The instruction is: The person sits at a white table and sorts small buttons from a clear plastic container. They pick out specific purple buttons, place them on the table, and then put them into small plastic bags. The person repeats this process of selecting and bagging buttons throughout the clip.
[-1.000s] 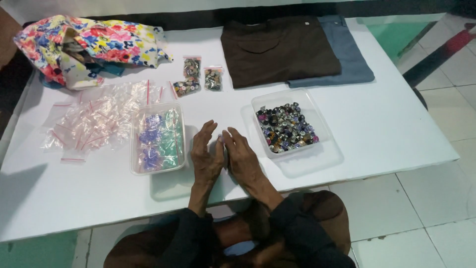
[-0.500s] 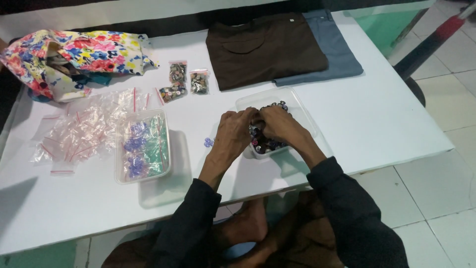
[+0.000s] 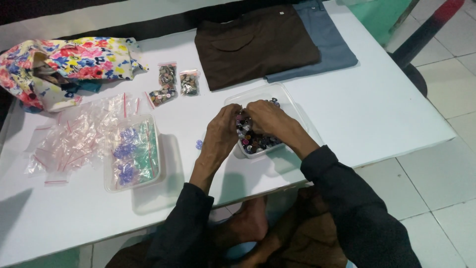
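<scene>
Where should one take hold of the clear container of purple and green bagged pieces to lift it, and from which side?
Grip the clear container by its two long rims, coming from above. It lies flat and open-topped, its near rim bare; loose small bags crowd its left side.

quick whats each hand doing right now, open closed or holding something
Left hand: over the clear tub of dark beads, fingers curled; cannot tell if it holds anything.
Right hand: in the same tub, fingers curled; grip cannot be told.
</scene>
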